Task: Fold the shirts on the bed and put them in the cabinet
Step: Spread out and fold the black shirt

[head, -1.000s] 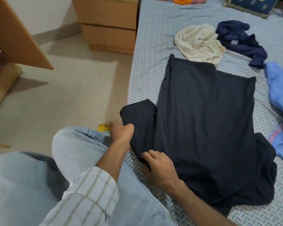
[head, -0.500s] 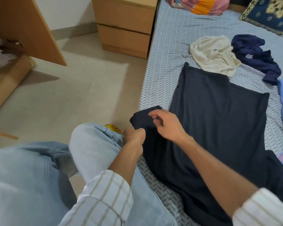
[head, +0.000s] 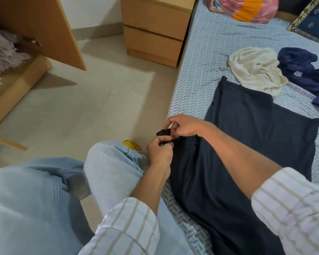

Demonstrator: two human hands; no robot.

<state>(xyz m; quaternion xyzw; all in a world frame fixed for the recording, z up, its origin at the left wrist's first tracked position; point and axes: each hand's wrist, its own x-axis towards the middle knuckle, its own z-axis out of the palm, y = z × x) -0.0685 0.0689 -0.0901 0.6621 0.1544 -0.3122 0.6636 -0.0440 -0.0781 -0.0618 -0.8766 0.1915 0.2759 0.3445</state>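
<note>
A dark navy shirt (head: 250, 137) lies spread flat on the bed (head: 191, 92), its near-left sleeve bunched at the bed's edge. My left hand (head: 159, 153) pinches that sleeve from below. My right hand (head: 182, 126) grips the same sleeve's end just above, fingers curled around the fabric. A cream shirt (head: 254, 70) and a dark blue shirt (head: 306, 70) lie crumpled farther up the bed. The open wooden cabinet (head: 22, 83) stands at the left across the floor, its door (head: 50, 26) swung out.
A two-drawer wooden nightstand (head: 153, 34) stands against the bed's head end. A pink-orange bundle (head: 247, 8) and a navy patterned cushion (head: 315, 23) lie at the top of the bed. My jeans-clad knees (head: 109, 172) hang over the floor; a yellow item (head: 132, 145) lies below them.
My right hand moved from the shirt's lower hem up to the left sleeve and took hold of its end. The sleeve is now gathered small between both hands. The view tilted up.
</note>
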